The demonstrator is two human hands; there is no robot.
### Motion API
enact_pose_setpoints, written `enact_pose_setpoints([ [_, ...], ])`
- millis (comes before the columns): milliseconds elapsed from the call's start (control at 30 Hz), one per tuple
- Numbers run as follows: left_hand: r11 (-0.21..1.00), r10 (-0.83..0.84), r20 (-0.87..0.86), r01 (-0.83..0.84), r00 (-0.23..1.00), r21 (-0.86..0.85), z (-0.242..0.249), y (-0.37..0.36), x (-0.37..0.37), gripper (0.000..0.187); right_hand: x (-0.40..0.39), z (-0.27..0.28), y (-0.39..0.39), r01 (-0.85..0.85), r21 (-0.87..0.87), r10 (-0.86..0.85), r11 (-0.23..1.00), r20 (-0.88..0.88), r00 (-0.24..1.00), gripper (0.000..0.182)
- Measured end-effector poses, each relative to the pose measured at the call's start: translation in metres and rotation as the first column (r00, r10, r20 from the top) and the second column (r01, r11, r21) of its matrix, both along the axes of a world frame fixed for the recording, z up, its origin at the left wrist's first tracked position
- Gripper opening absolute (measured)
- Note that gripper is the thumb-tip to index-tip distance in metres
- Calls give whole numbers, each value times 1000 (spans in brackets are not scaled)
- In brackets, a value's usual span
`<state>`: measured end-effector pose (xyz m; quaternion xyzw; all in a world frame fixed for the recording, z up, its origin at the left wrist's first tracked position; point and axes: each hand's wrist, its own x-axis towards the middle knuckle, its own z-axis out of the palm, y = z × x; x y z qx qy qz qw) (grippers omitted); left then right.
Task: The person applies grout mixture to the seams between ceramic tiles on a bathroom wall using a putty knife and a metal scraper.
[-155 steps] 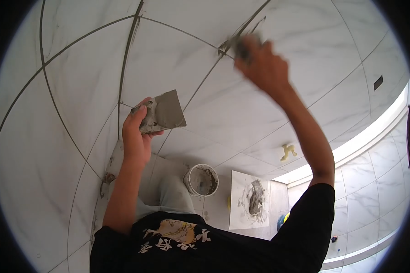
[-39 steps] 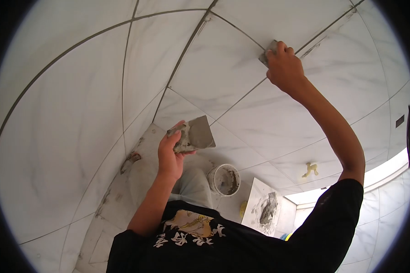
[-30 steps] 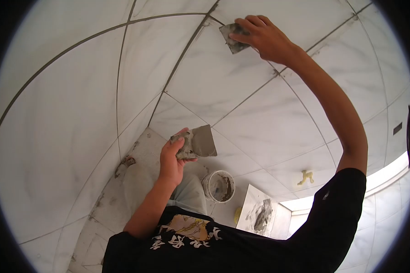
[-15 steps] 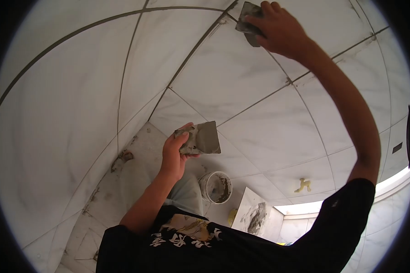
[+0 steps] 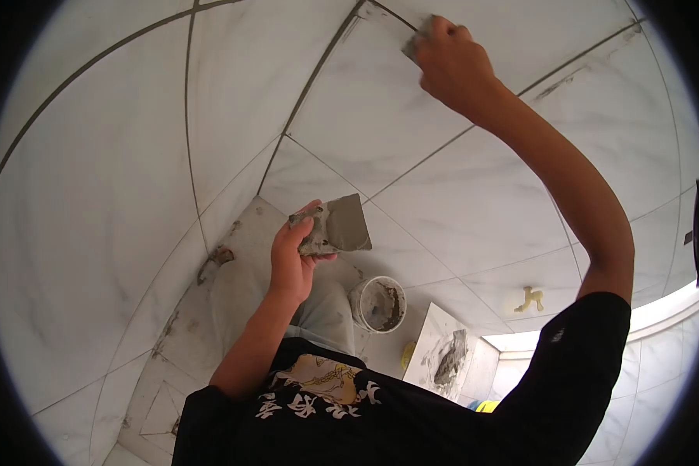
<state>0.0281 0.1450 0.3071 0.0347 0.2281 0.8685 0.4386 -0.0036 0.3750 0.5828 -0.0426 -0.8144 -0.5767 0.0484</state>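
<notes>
At frame centre the left grip (image 5: 290, 242) clasps a smeared plate (image 5: 348, 223), probably light, stiff and slick, best held by its left end; the right grip (image 5: 457, 64) clasps a scraper (image 5: 415, 45) at upper right.

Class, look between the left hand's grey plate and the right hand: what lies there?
Only marbled wall tile and a joint separate the plate from the right hand in the head view.

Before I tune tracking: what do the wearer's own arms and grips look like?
Left grip and right grip: no gloves. Left forearm and right forearm: bare. Left sleeve and right sleeve: short, black; the right one has a small pale mark.
</notes>
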Motion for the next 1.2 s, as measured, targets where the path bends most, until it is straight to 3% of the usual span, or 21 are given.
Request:
enact_pose_setpoints([
  [33, 1000, -12, 5, 12, 1000, 1, 0, 0, 0, 52, 17, -1, 3, 12, 1, -12, 1000, 5, 1000, 41],
  [100, 1000, -27, 7, 27, 1000, -3, -1, 1, -1, 51, 42, -2, 9, 26, -102, -31, 994, -47, 998, 16],
  [233, 999, -46, 47, 47, 998, -9, -7, 7, -2, 51, 41, 27, -12, 180, -61, -180, 982, 15, 984, 26],
  [300, 996, -79, 38, 81, 996, -41, -10, 8, -1, 48, 26, 25, -23, -219, -304, 149, 927, -237, 960, 46],
  [433, 996, -71, 33, 72, 997, -49, -5, 4, 0, 48, -12, 0, -7, -383, -382, 264, 841, -329, 907, 47],
  [500, 998, -36, 23, 38, 999, -59, 4, 0, 0, 48, -17, -6, 5, -580, -398, 386, 711, -469, 795, 48],
  [533, 998, -27, 22, 28, 999, -62, 4, -2, 0, 48, -13, -9, 8, -558, -496, 301, 665, -506, 808, 49],
  [633, 996, 24, 31, -21, 999, -84, 7, -7, 2, 51, -7, -9, 37, -661, -511, 307, 550, -613, 729, 49],
  [700, 997, 40, 16, -39, 999, -68, 10, -6, 3, 51, -5, 5, 52, -677, -531, 309, 509, -622, 720, 49],
  [767, 995, 56, -7, -56, 998, -87, 19, -8, 4, 51, -8, 19, 63, -704, -440, 430, 558, -572, 699, 47],
  [900, 993, 88, -17, -89, 996, -78, 19, -7, 5, 50, -14, 34, 68, -703, -427, 413, 569, -591, 693, 45],
  [1067, 996, 76, 5, -76, 997, -55, 13, -4, 6, 50, -18, 16, 61, -658, -393, 422, 642, -536, 731, 45],
  [1133, 996, 65, 16, -64, 998, -58, 12, -6, 5, 50, -20, -5, 59, -660, -411, 491, 629, -448, 747, 45],
  [1200, 998, 56, 1, -56, 998, -40, 11, -5, 5, 51, -13, -24, 49, -590, -504, 453, 631, -378, 807, 46],
])
